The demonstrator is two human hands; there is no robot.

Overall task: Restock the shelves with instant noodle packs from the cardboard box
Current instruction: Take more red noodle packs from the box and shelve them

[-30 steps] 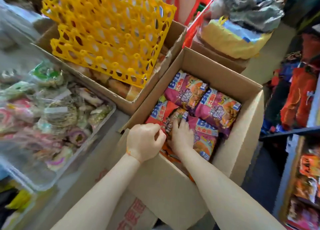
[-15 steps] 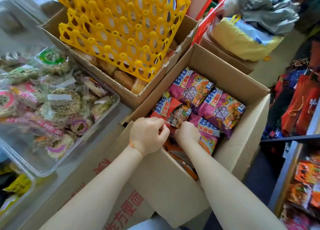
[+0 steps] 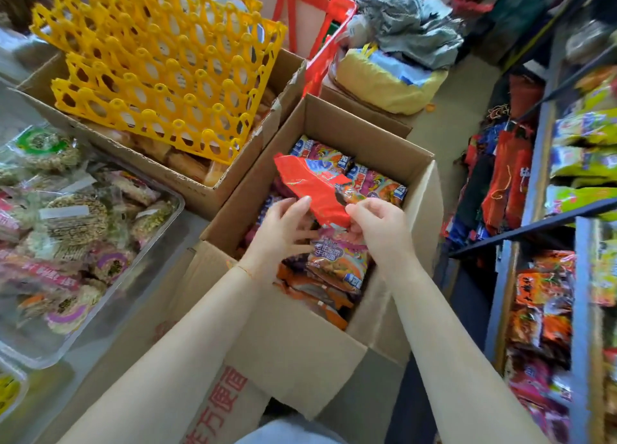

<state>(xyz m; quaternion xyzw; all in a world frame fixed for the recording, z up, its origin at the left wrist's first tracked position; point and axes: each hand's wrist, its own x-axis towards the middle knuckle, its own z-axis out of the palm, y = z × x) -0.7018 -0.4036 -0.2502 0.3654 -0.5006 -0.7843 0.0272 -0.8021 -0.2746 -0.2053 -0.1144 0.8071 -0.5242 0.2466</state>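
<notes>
The red instant noodle pack [image 3: 312, 184] is lifted above the open cardboard box [image 3: 364, 133], tilted, its near edge between my hands. My right hand [image 3: 380, 228] pinches the lower corner with thumb and forefinger; my left hand [image 3: 283, 229] has its fingers spread and mostly straight, the tips touching the pack's left edge more than gripping it. To do this well I judge I should let the left hand close on that edge so the crinkly wrapper does not twist, then carry it clear of the purple packs [image 3: 374, 184] below. The shelves [image 3: 564, 219] stand to my right, already partly stocked, so a short swing that way suits. Yellow egg trays [image 3: 160, 66] sit in the neighbouring box.
</notes>
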